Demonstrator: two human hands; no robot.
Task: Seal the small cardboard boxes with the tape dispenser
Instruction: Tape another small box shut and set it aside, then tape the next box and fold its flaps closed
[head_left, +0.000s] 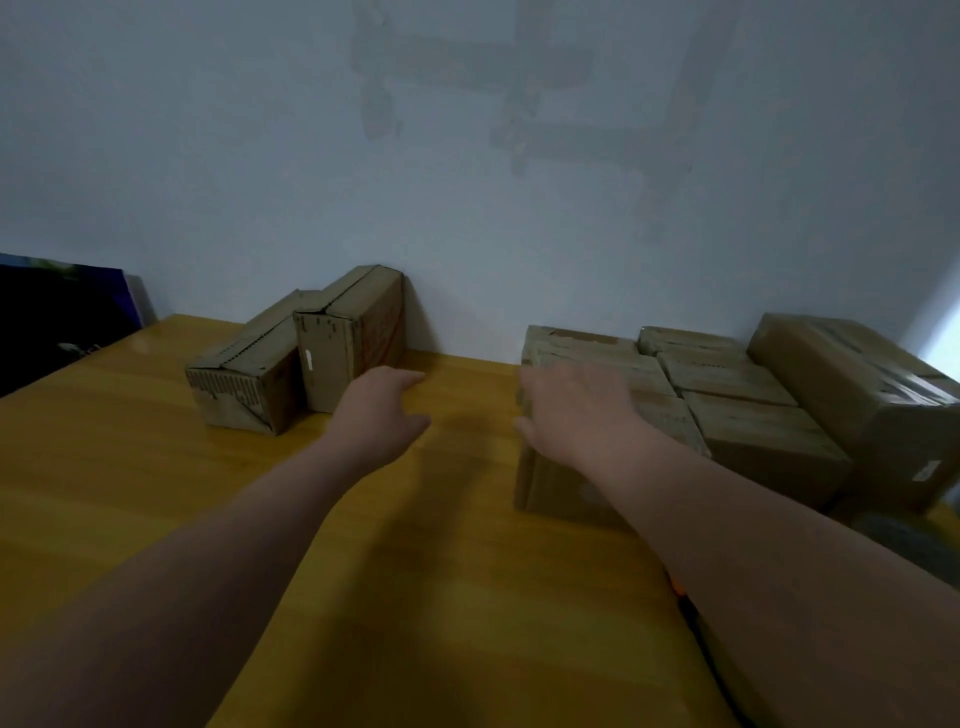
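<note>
Yellow table (156, 493) against a grey wall (208, 156). Our left hand (382, 415) hovers relaxed and empty over bare wood. Our right hand (576, 410) is spread flat over the nearest box (561, 488).

I see pale blue-grey plastered wall (208, 130) filling view from 9 through 12 to 3 o'clock, with darker patchy smears around 12 to 1. Glossy yellow-orange wooden tabletop (441, 597) spans lower half and butts against wall along its far edge. Dim, cool light overall; soft sheen on wood at 10 o'clock. Dark blue-black flat panel (57, 317) leans at 9 o'clock past table's left edge. Bright white strip (943, 322) at 3 o'clock, source unclear to me. Mottled grey surface (914, 545) at 4 o'clock beyond table edge, blurred.
</note>
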